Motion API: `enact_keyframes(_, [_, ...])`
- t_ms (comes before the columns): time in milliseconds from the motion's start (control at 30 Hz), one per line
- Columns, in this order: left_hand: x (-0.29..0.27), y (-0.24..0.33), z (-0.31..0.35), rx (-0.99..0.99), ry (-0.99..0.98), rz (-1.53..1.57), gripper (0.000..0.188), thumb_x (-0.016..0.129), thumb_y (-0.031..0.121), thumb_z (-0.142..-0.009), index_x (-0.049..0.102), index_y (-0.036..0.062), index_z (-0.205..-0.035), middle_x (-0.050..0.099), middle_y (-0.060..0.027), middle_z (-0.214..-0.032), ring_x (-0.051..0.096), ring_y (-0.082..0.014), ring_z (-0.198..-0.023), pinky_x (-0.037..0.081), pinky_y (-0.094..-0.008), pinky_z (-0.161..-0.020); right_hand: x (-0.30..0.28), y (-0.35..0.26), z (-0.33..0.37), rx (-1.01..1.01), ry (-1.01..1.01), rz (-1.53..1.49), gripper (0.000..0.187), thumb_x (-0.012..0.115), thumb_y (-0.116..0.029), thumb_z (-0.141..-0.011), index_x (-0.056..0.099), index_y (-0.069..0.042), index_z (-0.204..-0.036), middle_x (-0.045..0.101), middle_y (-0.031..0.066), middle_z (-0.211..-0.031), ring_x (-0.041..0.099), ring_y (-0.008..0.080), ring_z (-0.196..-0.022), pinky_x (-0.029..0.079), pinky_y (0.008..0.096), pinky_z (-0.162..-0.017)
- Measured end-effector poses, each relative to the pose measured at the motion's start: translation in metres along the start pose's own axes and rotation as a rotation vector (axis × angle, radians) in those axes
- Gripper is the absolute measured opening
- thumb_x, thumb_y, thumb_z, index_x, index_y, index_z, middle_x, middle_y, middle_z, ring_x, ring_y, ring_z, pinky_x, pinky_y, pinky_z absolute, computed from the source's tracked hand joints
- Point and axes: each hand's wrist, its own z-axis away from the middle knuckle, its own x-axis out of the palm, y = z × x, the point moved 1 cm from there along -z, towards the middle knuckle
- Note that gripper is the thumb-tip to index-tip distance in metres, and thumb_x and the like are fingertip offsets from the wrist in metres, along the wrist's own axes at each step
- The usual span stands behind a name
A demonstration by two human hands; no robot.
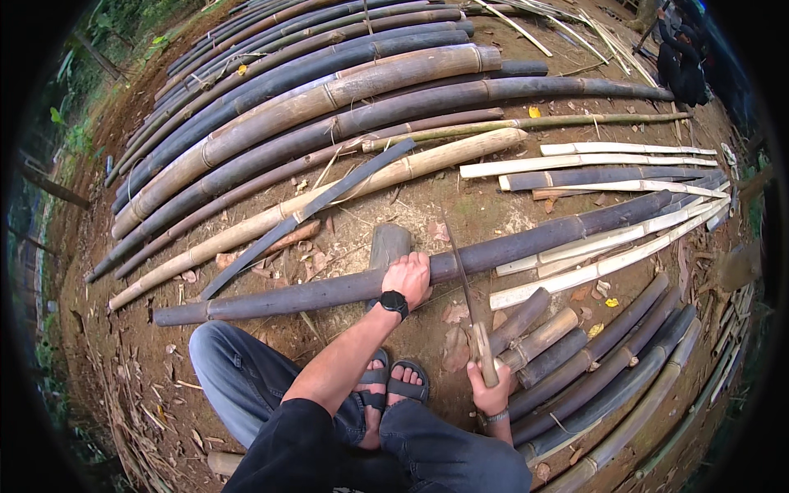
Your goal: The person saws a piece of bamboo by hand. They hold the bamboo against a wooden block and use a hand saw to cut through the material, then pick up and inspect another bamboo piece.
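Dark brown, round bamboo pole (526,245) lies across short grey log (389,242) on brown dirt ground (485,201), apparently propped by it. Left hand (408,277) grips pole near log, seemingly steadying it. Right hand (491,388) grasps wooden-handled, long, thin metal blade (469,294), angled across pole just right of left hand; contact unclear.

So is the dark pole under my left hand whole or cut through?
Not cut through, it seems: the dark pole runs on in line either side of the saw. Whether a partial cut exists, I cannot tell.
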Motion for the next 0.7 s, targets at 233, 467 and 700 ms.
enact_keyframes(233, [-0.014, -0.001, -0.003, -0.001, -0.036, 0.041, 0.049, 0.082, 0.027, -0.068, 0.054, 0.0017, -0.099, 0.065, -0.0176, -0.1, 0.066, -0.0318, -0.097, 0.054, -0.04, -0.085, -0.001, -0.001, 0.001, 0.053, -0.073, 0.008, 0.029, 0.07, -0.01, -0.084, 0.051, -0.001, -0.064, 0.049, 0.0061, -0.055, 0.047, 0.0121, -0.052, 0.038, 0.034, -0.05])
enact_keyframes(467, [-0.009, -0.006, 0.0, 0.004, -0.033, 0.042, 0.05, 0.082, 0.028, -0.068, 0.054, 0.0011, -0.099, 0.064, -0.0168, -0.097, 0.067, -0.0325, -0.094, 0.054, -0.0407, -0.084, 0.022, 0.004, -0.044, 0.077, -0.061, 0.014, 0.028, 0.071, -0.011, -0.083, 0.053, -0.001, -0.064, 0.05, 0.0069, -0.053, 0.049, 0.0151, -0.048, 0.038, 0.0357, -0.049])
enact_keyframes(700, [-0.005, 0.001, -0.005, -0.013, -0.025, 0.024, 0.051, 0.082, 0.027, -0.067, 0.054, 0.0011, -0.1, 0.065, -0.017, -0.1, 0.067, -0.0332, -0.095, 0.055, -0.0415, -0.084, 0.002, 0.0, 0.013, -0.009, -0.034, 0.046, 0.033, 0.072, -0.011, -0.084, 0.049, -0.005, -0.062, 0.044, 0.0018, -0.053, 0.042, 0.0111, -0.051, 0.035, 0.032, -0.05])
